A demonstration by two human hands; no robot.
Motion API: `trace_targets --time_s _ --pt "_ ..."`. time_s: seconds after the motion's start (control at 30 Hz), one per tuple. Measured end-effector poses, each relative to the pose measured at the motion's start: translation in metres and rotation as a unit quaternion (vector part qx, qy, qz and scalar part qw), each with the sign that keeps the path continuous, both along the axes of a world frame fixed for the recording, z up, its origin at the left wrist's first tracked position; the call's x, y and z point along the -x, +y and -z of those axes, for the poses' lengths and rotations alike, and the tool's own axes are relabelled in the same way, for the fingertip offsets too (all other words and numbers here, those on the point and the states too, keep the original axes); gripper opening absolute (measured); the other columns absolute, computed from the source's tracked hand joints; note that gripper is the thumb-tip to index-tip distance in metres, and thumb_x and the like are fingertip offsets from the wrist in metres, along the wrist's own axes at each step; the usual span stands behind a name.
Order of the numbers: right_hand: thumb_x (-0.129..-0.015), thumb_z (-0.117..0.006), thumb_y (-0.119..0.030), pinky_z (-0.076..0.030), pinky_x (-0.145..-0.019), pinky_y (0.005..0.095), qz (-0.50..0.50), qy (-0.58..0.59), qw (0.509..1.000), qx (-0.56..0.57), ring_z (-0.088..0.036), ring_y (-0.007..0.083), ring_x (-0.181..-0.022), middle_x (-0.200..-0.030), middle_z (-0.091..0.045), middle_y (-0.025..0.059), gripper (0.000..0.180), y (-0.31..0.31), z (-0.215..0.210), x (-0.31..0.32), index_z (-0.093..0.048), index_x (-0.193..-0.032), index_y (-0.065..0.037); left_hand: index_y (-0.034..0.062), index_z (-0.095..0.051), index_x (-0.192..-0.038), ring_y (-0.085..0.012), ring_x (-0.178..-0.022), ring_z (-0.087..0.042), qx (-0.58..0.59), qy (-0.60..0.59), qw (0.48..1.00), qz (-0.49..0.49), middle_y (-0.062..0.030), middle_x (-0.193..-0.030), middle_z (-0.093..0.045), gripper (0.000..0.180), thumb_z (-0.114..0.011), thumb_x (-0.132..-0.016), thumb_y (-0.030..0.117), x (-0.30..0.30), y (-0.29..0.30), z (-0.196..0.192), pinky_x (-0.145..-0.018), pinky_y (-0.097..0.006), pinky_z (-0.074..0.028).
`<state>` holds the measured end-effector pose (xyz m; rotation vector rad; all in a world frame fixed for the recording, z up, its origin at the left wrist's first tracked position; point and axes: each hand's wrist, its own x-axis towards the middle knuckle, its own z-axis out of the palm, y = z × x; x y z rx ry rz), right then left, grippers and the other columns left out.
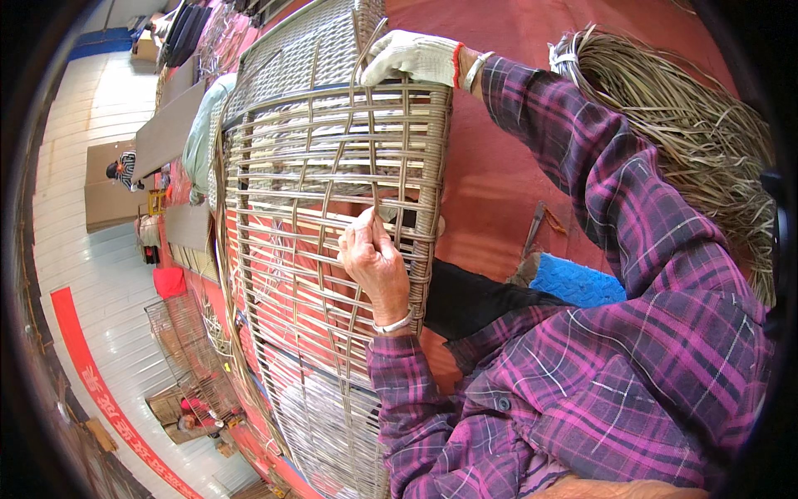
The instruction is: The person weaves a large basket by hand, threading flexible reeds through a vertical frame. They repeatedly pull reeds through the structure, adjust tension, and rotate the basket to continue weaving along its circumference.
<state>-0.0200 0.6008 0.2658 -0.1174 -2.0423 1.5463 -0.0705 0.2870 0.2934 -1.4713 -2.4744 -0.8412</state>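
A large wicker panel [332, 150] on a frame stretches across the middle. Its far end is densely woven; the middle is an open lattice of grey-brown flat strands. My bare left hand [376, 259] is closed at the lattice, thumb and fingers pinching a thin weaving strand [373, 166] that runs up across the crosswise strands. My right hand [411, 60], in a white knitted glove with a red cuff edge, is closed at the panel's upper right corner, by the dense weave. Its fingers grip a strand there; the fingertips are partly hidden.
A thick tied bundle of strands [673, 116] lies on the red floor at right. Closer in are a blue textured pad [578, 279] and a slim hand tool [534, 226]. Wire frames [179, 333], brown boards [170, 125], a red banner [108, 391] and other people are at left.
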Motion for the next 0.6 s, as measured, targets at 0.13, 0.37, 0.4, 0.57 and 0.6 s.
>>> trace_targets --time_s 0.13,0.37,0.4,0.57,0.6 --pt "-0.078 -0.070 -0.017 -0.050 -0.072 0.0273 0.010 0.033 0.999 -0.040 -0.063 0.0116 -0.078 -0.085 -0.069 0.0040 0.020 -0.005 0.003 -0.016 -0.073 -0.088 0.000 0.0007 -0.064 -0.113 -0.0302 -0.093 -0.060 0.038 0.005 0.998 0.042 -0.0138 -0.100 -0.066 0.022 -0.058 -0.092 0.007 -0.010 -0.007 -0.006 -0.083 -0.040 -0.047" --pt "-0.082 -0.067 -0.023 -0.047 -0.079 0.0265 0.092 -0.010 0.996 0.003 -0.060 0.0114 -0.084 -0.089 -0.068 0.0030 0.026 -0.018 0.017 -0.039 -0.071 -0.095 -0.001 -0.0005 -0.058 -0.124 -0.0343 -0.106 -0.056 0.078 0.017 0.994 0.074 -0.0178 -0.113 -0.061 0.033 -0.058 -0.093 0.012 -0.013 -0.014 -0.006 -0.092 -0.043 -0.043" --pt "-0.085 -0.066 -0.026 -0.046 -0.082 0.0273 0.121 0.002 0.992 0.040 -0.060 0.0121 -0.088 -0.093 -0.068 0.0038 0.030 -0.019 0.019 -0.041 -0.070 -0.100 -0.001 -0.0009 -0.057 -0.125 -0.0345 -0.106 -0.056 0.083 0.025 0.994 0.068 -0.0182 -0.114 -0.061 0.034 -0.057 -0.094 0.012 -0.014 -0.015 -0.004 -0.093 -0.044 -0.042" --pt "-0.092 -0.058 -0.049 -0.040 -0.098 0.0310 0.209 -0.053 0.956 0.200 -0.054 0.0162 -0.109 -0.114 -0.064 0.0073 0.056 -0.033 0.026 -0.056 -0.063 -0.121 -0.002 -0.0002 -0.048 -0.135 -0.0353 -0.115 -0.050 0.080 0.033 0.995 0.044 -0.0196 -0.128 -0.055 0.047 -0.057 -0.095 0.021 -0.022 -0.021 0.003 -0.098 -0.045 -0.035" --pt "-0.092 -0.057 -0.051 -0.039 -0.099 0.0309 0.220 -0.099 0.933 0.267 -0.054 0.0171 -0.110 -0.116 -0.064 0.0076 0.058 -0.036 0.026 -0.059 -0.062 -0.122 -0.002 0.0006 -0.045 -0.138 -0.0351 -0.117 -0.048 0.086 0.028 0.995 0.040 -0.0195 -0.132 -0.052 0.051 -0.058 -0.094 0.023 -0.023 -0.022 0.004 -0.098 -0.045 -0.034"
